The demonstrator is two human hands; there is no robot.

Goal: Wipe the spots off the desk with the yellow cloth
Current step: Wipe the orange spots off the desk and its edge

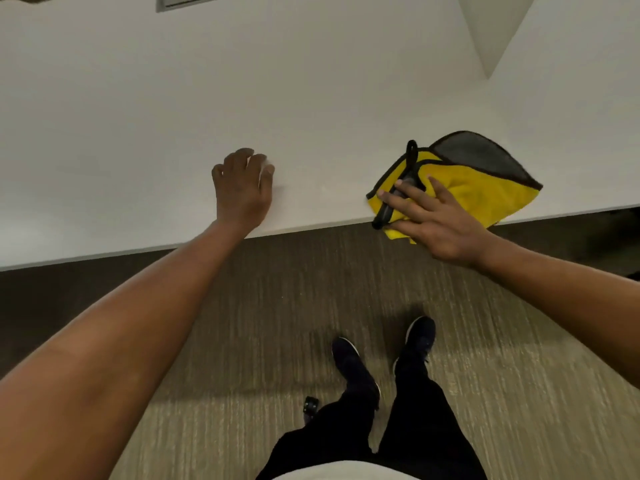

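The yellow cloth (485,188), black-edged with a grey underside folded up at its far corner, lies at the front edge of the white desk (311,98) and hangs slightly over it. My right hand (436,223) lies on the cloth's near left part with fingers spread. A black pen-like object (398,195) sits under the fingers, and the thumb pinches the overhanging cloth. My left hand (242,188) rests palm down on the desk near the edge, left of the cloth, holding nothing. I cannot make out any spots on the desk surface.
A grey panel (194,1) sits at the desk's far edge. A white wedge-shaped divider (491,36) stands at the back right. Below the desk edge is striped carpet (242,341) with my legs and dark shoes (353,365), and a small black object (310,405) beside them.
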